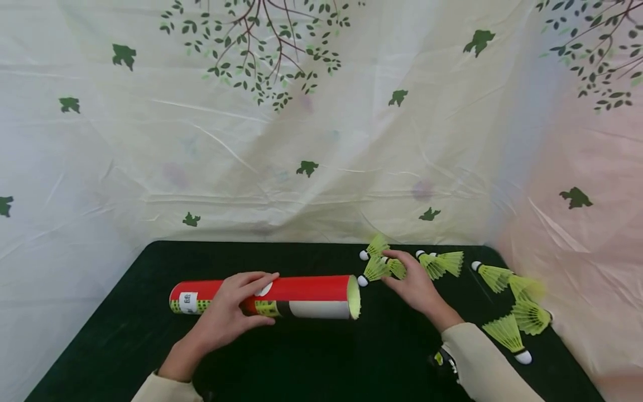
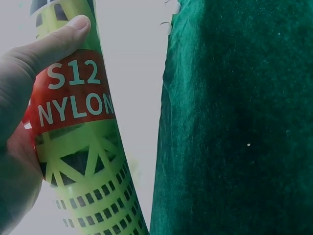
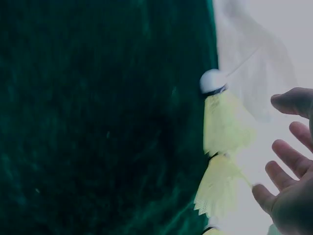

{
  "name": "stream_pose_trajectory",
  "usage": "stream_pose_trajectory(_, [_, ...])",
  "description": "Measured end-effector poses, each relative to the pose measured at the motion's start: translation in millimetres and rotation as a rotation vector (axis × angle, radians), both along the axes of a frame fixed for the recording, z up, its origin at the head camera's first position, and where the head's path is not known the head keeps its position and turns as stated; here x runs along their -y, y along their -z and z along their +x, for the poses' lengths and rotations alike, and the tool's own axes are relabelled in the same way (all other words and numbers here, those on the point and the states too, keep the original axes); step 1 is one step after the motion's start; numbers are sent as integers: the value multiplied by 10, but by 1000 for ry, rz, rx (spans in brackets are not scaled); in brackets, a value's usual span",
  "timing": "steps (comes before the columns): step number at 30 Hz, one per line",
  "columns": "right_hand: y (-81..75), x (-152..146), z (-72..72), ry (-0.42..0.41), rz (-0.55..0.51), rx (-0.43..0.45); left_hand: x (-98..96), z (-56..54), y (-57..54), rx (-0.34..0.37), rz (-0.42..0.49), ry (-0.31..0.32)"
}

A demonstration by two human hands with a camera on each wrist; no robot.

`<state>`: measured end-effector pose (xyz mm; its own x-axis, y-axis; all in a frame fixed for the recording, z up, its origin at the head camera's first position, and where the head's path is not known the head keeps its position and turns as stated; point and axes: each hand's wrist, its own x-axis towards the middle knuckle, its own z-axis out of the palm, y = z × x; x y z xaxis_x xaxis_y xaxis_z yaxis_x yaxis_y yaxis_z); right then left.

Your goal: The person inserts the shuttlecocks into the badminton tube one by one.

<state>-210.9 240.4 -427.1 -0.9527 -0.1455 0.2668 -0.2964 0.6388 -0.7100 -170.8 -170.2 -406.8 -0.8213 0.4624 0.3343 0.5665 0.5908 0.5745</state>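
Observation:
My left hand [image 1: 233, 304] grips a red, yellow and grey shuttlecock tube [image 1: 311, 285] lying across the table, its open end facing right. In the left wrist view the thumb [image 2: 63, 41] lies over the tube's side, above the printed words "S12 NYLON" [image 2: 76, 90]. Beyond the open end my right hand [image 1: 414, 282] reaches in among yellow shuttlecocks, with its fingertips close by one shuttlecock [image 1: 397, 268]. Seen from the right wrist, the fingers [image 3: 288, 156] are spread and hold nothing, beside two shuttlecocks [image 3: 225, 120] in a row.
A dark green cloth [image 1: 281, 363] covers the table. More shuttlecocks [image 1: 444, 263] lie behind the right hand, and several others [image 1: 504, 333] are along the right edge. A pale sheet [image 1: 321, 134] with printed leaves and birds hangs behind the table.

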Motion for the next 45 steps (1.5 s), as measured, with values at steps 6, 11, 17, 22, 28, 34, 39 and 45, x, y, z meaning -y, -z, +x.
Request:
stream_pose_trajectory(6, [133, -41, -100, 15, 173, -53, -22, 23, 9, 15, -2, 1])
stream_pose_trajectory(11, [147, 8, -51, 45, 260, -120, -37, 23, -1, 20, 5, -1])
stream_pose_trajectory(17, [71, 106, 46, 35, 227, -77, -41, 18, -11, 12, 3, -2])
stream_pose_trajectory(22, [46, 140, 61, 37, 136, -26, -44, 9, -13, 8, -2, -6])
stream_pose_trajectory(28, [137, 64, 18, 59, 141, -30, -39, 3, -11, -2, -3, -8])
stream_pose_trajectory(34, [253, -1, -11, 27, 120, 43, -40, 3, -4, -5, -13, -12])
stream_pose_trajectory(39, [322, -13, -48, 21, 87, 97, -41, 8, 4, -8, -17, -15])
stream_pose_trajectory(45, [360, -22, -70, 9, 43, 113, -37, 11, 6, -2, -14, -15])
